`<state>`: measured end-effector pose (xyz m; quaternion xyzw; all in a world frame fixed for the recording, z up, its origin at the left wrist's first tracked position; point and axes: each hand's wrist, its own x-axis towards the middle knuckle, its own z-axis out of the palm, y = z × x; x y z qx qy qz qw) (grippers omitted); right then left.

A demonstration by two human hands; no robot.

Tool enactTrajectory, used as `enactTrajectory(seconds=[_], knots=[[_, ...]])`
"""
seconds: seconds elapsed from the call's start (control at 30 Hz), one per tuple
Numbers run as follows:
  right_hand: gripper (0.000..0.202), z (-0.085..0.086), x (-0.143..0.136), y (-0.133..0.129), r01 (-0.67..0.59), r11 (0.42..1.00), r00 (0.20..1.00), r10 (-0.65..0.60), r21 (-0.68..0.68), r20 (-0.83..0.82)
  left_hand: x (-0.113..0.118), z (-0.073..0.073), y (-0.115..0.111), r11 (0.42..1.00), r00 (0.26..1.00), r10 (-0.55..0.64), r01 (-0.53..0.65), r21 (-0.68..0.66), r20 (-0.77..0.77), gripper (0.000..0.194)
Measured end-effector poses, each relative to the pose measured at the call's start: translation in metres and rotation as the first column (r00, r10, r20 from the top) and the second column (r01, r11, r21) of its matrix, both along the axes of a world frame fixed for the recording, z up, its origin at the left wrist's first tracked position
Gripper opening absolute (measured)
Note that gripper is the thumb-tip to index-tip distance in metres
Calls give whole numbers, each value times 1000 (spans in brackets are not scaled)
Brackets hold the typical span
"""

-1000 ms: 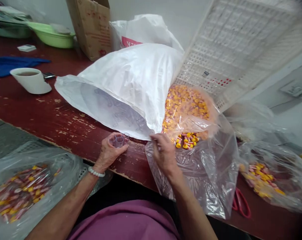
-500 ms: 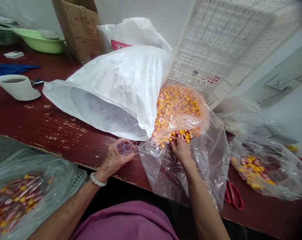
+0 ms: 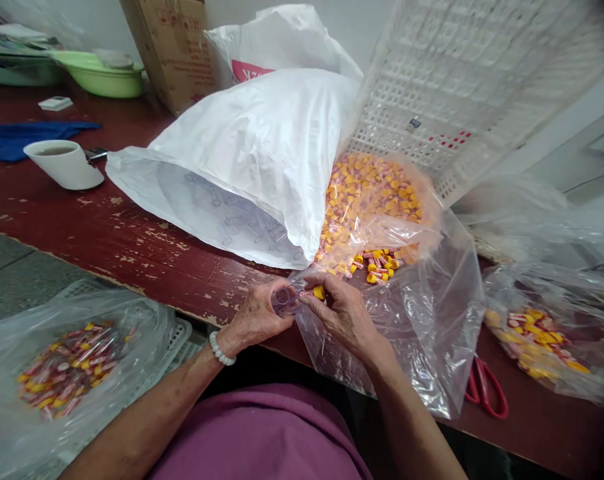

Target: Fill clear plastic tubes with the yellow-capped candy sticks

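My left hand (image 3: pixel 262 310) is closed around clear plastic tubes (image 3: pixel 283 298) whose round open ends face up; how many it holds is partly hidden by the fingers. My right hand (image 3: pixel 345 313) pinches a small yellow-capped piece (image 3: pixel 318 292) with a red-and-white body, right beside the tubes' mouths. Behind my hands a large clear bag (image 3: pixel 377 193) spills similar yellow-capped pieces (image 3: pixel 382 267) onto its plastic. To its left, a white sack (image 3: pixel 262 133) lies with its mouth toward me, clear tubes showing inside.
A white plastic crate (image 3: pixel 432 87) leans behind the bag. Red-handled scissors (image 3: pixel 489 390) lie at right, near another bag of pieces (image 3: pixel 547 340). At lower left, a lined basket holds filled pieces (image 3: pixel 72 367). A white cup (image 3: pixel 65 163) and green basin (image 3: pixel 102 73) stand left.
My right hand has come from the pile of pieces toward my left hand, bringing one yellow-capped piece. Both hands now nearly meet. The view has shifted slightly.
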<state>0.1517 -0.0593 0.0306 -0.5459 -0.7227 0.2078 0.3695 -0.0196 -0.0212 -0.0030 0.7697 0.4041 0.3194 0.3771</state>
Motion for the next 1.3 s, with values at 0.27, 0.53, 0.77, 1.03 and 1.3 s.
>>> enactTrajectory(seconds=[0.27,0.53,0.77,1.03,1.3], knots=[[36,-13,7,-6,20,987,997,-31,161,66,2,-9,1,990,991,16,3,-141,131,21],[52,-38,6,-3,31,985,983,-61,170,174,11,-9,3,901,930,150,11,-433,336,24],[20,-54,110,33,582,809,681,-542,86,491,6,-13,11,831,869,307,-46,-554,388,28],[23,-40,105,33,515,854,831,-518,72,203,19,-11,13,950,924,167,-57,-307,345,21],[23,8,-3,-6,263,954,762,-295,-140,-577,17,-12,5,993,980,52,-30,-116,192,25]])
